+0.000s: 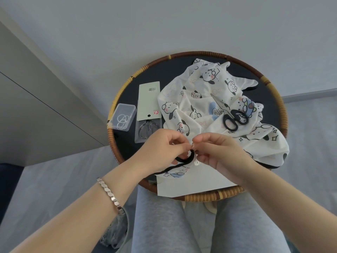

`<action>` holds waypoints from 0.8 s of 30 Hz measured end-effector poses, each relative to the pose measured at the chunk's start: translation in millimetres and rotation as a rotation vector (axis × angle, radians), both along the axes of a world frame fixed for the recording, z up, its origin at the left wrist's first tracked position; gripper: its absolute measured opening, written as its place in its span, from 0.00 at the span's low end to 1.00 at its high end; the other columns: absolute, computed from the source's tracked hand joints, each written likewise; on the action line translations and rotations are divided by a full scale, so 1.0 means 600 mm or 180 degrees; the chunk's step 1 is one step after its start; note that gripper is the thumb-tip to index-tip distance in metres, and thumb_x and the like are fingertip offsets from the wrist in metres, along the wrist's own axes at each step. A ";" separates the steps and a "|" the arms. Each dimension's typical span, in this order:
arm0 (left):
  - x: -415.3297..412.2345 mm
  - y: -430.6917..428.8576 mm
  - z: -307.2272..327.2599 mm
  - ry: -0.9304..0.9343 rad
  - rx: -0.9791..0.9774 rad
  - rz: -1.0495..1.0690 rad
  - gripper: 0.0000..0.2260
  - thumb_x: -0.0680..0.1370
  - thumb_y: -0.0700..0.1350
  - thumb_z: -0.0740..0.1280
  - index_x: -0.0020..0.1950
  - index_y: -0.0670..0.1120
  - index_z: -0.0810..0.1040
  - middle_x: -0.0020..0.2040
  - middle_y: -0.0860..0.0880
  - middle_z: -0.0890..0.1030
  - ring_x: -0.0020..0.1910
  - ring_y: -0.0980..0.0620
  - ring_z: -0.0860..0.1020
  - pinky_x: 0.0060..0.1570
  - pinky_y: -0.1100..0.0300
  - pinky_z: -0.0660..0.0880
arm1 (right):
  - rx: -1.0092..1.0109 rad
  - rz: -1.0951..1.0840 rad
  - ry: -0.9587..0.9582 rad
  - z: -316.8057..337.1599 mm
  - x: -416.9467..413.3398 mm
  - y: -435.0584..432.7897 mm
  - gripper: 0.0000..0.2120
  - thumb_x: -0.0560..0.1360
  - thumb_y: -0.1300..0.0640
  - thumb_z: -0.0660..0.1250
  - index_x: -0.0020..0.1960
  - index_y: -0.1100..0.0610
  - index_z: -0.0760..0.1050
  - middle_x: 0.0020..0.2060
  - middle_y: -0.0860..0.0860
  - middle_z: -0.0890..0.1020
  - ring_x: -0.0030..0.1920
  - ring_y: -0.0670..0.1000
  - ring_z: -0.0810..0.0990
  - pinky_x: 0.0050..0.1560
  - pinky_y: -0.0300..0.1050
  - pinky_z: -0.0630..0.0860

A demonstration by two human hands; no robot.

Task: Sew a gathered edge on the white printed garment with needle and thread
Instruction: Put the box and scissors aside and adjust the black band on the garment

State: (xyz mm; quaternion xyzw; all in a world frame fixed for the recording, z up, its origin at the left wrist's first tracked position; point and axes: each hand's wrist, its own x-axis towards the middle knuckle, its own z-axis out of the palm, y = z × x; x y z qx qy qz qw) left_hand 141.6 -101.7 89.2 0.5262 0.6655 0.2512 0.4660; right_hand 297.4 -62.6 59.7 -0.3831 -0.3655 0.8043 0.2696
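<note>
1. white printed garment (206, 106), centre-right of frame, heaped on round tray (281, 106): light, limp.
2. left hand (162, 147) and right hand (217, 152) pinch its black edge (184, 159); take hold there.
3. needle probably between the fingertips, unseen.

A plain pale grey-white wall (164, 24) fills the picture from ten to two o'clock, evenly lit by soft, diffuse light with no hard shadows. At nine o'clock stands a beige cabinet panel (36, 99) crossed by a thin dark seam, and a grey skirting board (310, 94) runs along the wall's foot at three o'clock. A pale grey floor (313, 134) lies below at four and eight o'clock, with a round table with a dark top and woven rattan rim (206, 197) at centre.
</note>
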 end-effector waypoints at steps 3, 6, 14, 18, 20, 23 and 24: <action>0.001 0.002 -0.005 -0.0332 -0.0160 0.0152 0.04 0.75 0.43 0.67 0.42 0.49 0.81 0.30 0.56 0.80 0.34 0.63 0.79 0.36 0.67 0.78 | -0.0156 0.0045 0.0279 -0.004 0.001 0.001 0.10 0.67 0.68 0.65 0.35 0.58 0.83 0.31 0.52 0.81 0.32 0.47 0.77 0.36 0.36 0.76; 0.001 0.000 -0.009 -0.0768 -0.0467 0.0375 0.05 0.76 0.42 0.67 0.41 0.49 0.81 0.30 0.56 0.81 0.34 0.62 0.79 0.37 0.65 0.78 | -0.0118 0.0083 0.0352 -0.008 0.003 0.002 0.08 0.62 0.65 0.68 0.38 0.58 0.84 0.36 0.54 0.83 0.38 0.50 0.81 0.42 0.38 0.78; 0.002 -0.004 -0.017 -0.1301 -0.0912 0.0614 0.04 0.76 0.41 0.67 0.42 0.46 0.80 0.31 0.52 0.80 0.32 0.57 0.80 0.33 0.65 0.76 | 0.1160 0.0072 -0.0881 -0.006 0.002 -0.004 0.08 0.71 0.66 0.69 0.39 0.54 0.81 0.31 0.49 0.83 0.33 0.43 0.79 0.39 0.33 0.77; 0.002 -0.005 -0.019 -0.1505 -0.0860 0.0884 0.06 0.76 0.41 0.66 0.40 0.46 0.78 0.32 0.51 0.81 0.34 0.53 0.82 0.31 0.64 0.76 | 0.1154 -0.0151 -0.0675 -0.010 -0.002 -0.011 0.07 0.73 0.66 0.67 0.40 0.56 0.80 0.31 0.47 0.83 0.34 0.43 0.79 0.41 0.34 0.77; 0.004 -0.005 -0.019 -0.1500 -0.0770 0.1056 0.06 0.78 0.42 0.64 0.41 0.46 0.77 0.32 0.50 0.81 0.34 0.52 0.82 0.29 0.64 0.75 | 0.1152 -0.0264 -0.0585 -0.011 -0.005 -0.016 0.06 0.73 0.66 0.66 0.41 0.57 0.80 0.33 0.47 0.83 0.36 0.44 0.80 0.43 0.36 0.78; 0.010 -0.005 -0.018 -0.1421 -0.0622 0.1260 0.06 0.79 0.42 0.62 0.43 0.45 0.76 0.33 0.49 0.80 0.32 0.52 0.82 0.26 0.64 0.75 | 0.1268 -0.0419 -0.0503 -0.009 -0.012 -0.024 0.08 0.72 0.66 0.67 0.39 0.55 0.80 0.34 0.44 0.84 0.37 0.41 0.80 0.42 0.32 0.75; 0.011 -0.005 -0.018 -0.1397 -0.0583 0.1319 0.05 0.79 0.42 0.62 0.44 0.45 0.76 0.34 0.48 0.80 0.32 0.52 0.82 0.25 0.65 0.74 | 0.1296 -0.0467 -0.0462 -0.008 -0.014 -0.025 0.09 0.72 0.67 0.67 0.38 0.55 0.79 0.34 0.44 0.84 0.36 0.40 0.80 0.41 0.31 0.74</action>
